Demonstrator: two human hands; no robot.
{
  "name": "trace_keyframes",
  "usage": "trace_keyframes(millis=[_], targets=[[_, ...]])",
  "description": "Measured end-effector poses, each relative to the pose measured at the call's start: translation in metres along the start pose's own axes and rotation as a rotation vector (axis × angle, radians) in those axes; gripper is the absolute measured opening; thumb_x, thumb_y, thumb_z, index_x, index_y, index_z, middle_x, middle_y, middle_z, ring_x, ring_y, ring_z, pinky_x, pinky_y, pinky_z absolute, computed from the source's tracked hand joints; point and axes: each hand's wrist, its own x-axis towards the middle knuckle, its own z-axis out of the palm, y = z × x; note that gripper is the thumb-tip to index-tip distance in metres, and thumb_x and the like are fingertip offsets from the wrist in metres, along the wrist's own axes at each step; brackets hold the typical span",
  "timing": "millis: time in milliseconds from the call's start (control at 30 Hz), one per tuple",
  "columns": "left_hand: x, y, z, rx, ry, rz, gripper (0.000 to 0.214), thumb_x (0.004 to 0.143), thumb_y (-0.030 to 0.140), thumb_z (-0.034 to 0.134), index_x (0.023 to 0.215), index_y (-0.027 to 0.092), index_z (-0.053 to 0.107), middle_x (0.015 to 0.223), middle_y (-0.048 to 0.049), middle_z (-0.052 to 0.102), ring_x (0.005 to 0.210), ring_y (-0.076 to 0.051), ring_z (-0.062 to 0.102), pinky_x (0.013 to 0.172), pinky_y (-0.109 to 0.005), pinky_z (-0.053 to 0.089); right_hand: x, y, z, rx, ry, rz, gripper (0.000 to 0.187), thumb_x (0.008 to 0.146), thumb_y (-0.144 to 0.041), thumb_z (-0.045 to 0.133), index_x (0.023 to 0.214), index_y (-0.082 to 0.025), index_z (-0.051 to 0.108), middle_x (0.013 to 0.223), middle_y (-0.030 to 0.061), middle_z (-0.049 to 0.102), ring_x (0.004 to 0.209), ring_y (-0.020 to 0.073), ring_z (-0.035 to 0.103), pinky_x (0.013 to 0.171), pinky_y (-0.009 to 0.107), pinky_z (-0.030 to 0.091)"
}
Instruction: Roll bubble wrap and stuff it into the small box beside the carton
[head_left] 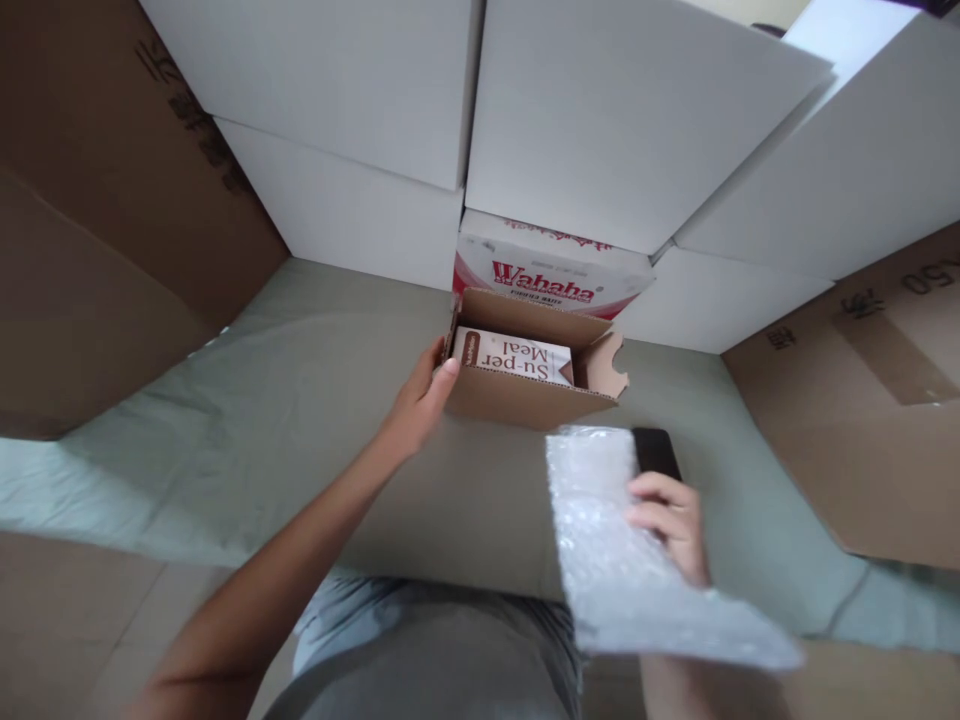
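Note:
My left hand [421, 398] grips the left edge of a small open cardboard box [525, 397], thumb on the near side. Inside the box lies a white and brown carton [517, 358] printed "Su-per Meal", its lettering upside down to me. At the right, my right hand [671, 515] is closed on a sheet of bubble wrap [600, 540] that hangs down toward my lap. Just beyond its fingers shows a dark flat object [656, 454], partly covered by the wrap; whether the hand holds it too is unclear.
Behind the small box stands a white and red "Wahaha" carton [551, 275]. White boxes [600, 120] are stacked along the back. Large brown cartons stand at the left [112, 250] and right [877, 400]. A grey-green cloth [300, 350] covers the surface.

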Motion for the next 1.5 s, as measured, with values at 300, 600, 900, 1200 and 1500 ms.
trace_keyframes(millis=[300,600,900,1200,1500], targets=[[-0.093,-0.024,0.013,-0.081,-0.041,-0.133,0.02,0.084,0.031,0.052,0.099,0.02,0.059,0.098,-0.0052,0.061,0.088,-0.017,0.058,0.076,-0.029,0.046,-0.042,0.034,0.062,0.008,-0.003,-0.031,0.01,0.082,-0.019,0.053,0.09,-0.022,0.058,0.116,0.007,0.048,0.101,0.0205,0.054,0.078,0.036,0.045],[-0.119,-0.029,0.065,-0.658,-0.361,-0.649,0.041,0.07,0.053,0.064,0.085,0.015,0.064,0.082,-0.0057,0.068,0.083,-0.02,0.061,0.078,-0.031,0.044,-0.05,0.034,0.084,0.182,-0.228,0.003,0.023,0.083,-0.023,0.052,0.103,-0.027,0.062,0.109,0.0046,0.056,0.103,0.02,0.055,0.086,0.037,0.047],[-0.114,-0.05,0.052,-0.36,-0.132,-0.463,0.023,0.07,0.038,0.063,0.071,0.019,0.052,0.063,0.0036,0.051,0.057,-0.011,0.047,0.056,-0.023,0.037,-0.055,0.069,0.069,0.548,-0.375,0.534,0.059,0.095,-0.047,0.011,0.124,-0.016,0.052,0.098,0.013,0.069,0.088,0.022,0.067,0.069,0.037,0.054],[-0.112,-0.061,0.047,-0.338,-0.101,-0.487,0.025,0.07,0.038,0.063,0.076,0.018,0.05,0.065,0.0036,0.053,0.057,-0.01,0.049,0.055,-0.023,0.037,-0.066,0.024,0.073,0.057,-0.312,0.266,0.07,0.081,-0.041,0.059,0.141,-0.021,0.027,0.143,0.0168,0.033,0.134,0.0291,0.032,0.104,0.053,0.034],[-0.115,-0.063,0.036,-0.357,-0.028,-0.474,0.027,0.073,0.041,0.062,0.078,0.018,0.048,0.065,0.0036,0.052,0.054,-0.008,0.049,0.053,-0.022,0.04,-0.057,0.032,0.066,-0.154,-0.261,0.215,0.076,0.084,-0.016,0.045,0.147,-0.02,0.002,0.151,0.0164,0.016,0.141,0.0301,0.016,0.108,0.059,0.027]])
